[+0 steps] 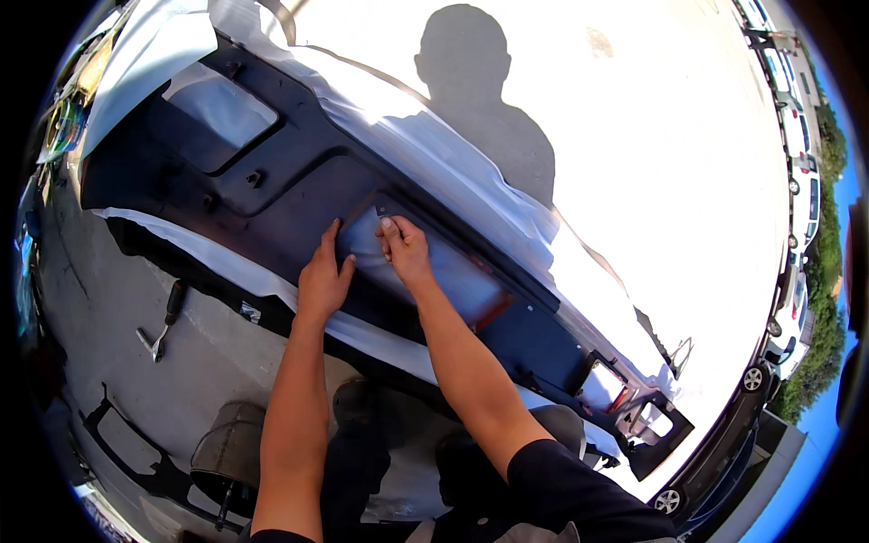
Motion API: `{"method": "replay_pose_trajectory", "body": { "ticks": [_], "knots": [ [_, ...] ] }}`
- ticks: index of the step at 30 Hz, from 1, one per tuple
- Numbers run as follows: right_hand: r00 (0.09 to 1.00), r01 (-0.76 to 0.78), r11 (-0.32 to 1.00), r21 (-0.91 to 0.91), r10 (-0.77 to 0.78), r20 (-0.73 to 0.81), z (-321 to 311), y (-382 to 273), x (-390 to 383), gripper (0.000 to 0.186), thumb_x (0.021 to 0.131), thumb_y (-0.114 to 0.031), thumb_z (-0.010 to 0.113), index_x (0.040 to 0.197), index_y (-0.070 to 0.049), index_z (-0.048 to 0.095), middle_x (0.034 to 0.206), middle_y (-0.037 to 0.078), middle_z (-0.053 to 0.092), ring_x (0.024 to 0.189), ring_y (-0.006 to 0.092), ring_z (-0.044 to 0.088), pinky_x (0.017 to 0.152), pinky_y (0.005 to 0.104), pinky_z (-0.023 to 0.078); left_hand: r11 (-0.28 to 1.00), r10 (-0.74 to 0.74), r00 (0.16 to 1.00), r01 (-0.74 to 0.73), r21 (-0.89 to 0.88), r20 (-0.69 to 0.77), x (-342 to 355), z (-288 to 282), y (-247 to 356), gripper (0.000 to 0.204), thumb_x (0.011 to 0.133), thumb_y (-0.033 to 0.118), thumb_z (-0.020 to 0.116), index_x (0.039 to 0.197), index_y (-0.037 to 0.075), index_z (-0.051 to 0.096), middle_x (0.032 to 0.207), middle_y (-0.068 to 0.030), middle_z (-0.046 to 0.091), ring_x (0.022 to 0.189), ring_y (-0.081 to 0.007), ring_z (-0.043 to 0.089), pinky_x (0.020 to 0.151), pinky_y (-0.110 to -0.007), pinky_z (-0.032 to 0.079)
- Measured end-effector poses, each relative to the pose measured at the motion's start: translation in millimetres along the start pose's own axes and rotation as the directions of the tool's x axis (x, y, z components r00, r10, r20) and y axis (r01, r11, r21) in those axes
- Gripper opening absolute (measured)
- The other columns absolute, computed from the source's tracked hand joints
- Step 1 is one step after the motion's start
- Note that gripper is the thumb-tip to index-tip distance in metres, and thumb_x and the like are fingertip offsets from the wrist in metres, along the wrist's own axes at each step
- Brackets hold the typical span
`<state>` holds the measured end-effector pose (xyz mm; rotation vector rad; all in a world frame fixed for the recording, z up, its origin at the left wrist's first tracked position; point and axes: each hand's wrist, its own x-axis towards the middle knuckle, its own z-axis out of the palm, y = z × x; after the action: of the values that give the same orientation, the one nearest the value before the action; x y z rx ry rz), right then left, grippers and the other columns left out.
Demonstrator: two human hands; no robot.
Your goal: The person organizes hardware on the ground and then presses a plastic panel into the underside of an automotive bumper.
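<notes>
A large black moulded plastic panel, like a vehicle bumper cover (290, 154), lies slantwise in front of me on white sheeting. It has several rectangular openings and small clips on its face. My left hand (325, 279) rests on the panel with its fingers stretched and apart, beside the left edge of the middle opening (434, 271). At that opening's upper corner my right hand (404, 249) is closed in a pinch, thumb against the curled forefinger. Whatever sits between those fingertips is too small to make out. White sheeting shows through the opening.
A ratchet (166, 321) with a dark handle lies on the concrete at left. Below it are a black plastic frame (127, 443) and a round dark stool or bucket (228, 448). White sheeting (453, 154) spreads beyond the panel. Parked cars (724, 471) line the right edge.
</notes>
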<state>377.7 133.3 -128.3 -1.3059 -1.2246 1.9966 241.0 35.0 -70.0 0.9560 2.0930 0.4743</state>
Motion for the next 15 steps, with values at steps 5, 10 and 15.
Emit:
{"method": "replay_pose_trajectory", "body": {
  "ticks": [5, 10, 15],
  "knots": [
    [0.998, 0.054, 0.996, -0.075, -0.052, 0.018, 16.3, 11.8, 5.5, 0.034, 0.106, -0.032, 0.054, 0.089, -0.004, 0.060, 0.063, -0.002, 0.047, 0.057, 0.0070, 0.044, 0.054, 0.0259, 0.038, 0.995, 0.082, 0.992, -0.088, -0.056, -0.101, -1.2, 5.3, -28.3, 0.070, 0.095, 0.014, 0.062, 0.156, 0.014, 0.030, 0.141, -0.0264, 0.055, 0.118, -0.0456, 0.061, 0.097, -0.049, 0.051],
    [0.989, 0.113, 0.980, -0.165, -0.126, -0.072, -1.8, 37.9, 9.3, 0.035, 0.106, -0.035, 0.055, 0.087, -0.005, 0.061, 0.067, -0.002, 0.049, 0.060, 0.0076, 0.044, 0.057, 0.0274, 0.039, 0.999, 0.035, 0.999, -0.036, -0.033, -0.007, 3.4, 16.2, -14.5, 0.071, 0.096, 0.016, 0.061, 0.158, 0.015, 0.027, 0.144, -0.0257, 0.052, 0.122, -0.0453, 0.059, 0.099, -0.048, 0.049],
    [0.989, 0.140, 0.980, -0.143, -0.146, -0.035, -8.0, 40.8, 11.7, 0.035, 0.105, -0.033, 0.055, 0.087, -0.003, 0.060, 0.067, 0.000, 0.049, 0.061, 0.0090, 0.045, 0.058, 0.0293, 0.040, 1.000, -0.004, 0.999, 0.005, -0.021, 0.047, 5.2, 16.8, -15.7, 0.073, 0.095, 0.017, 0.062, 0.159, 0.015, 0.026, 0.145, -0.0270, 0.051, 0.122, -0.0454, 0.059, 0.101, -0.049, 0.048]
  ]
}}
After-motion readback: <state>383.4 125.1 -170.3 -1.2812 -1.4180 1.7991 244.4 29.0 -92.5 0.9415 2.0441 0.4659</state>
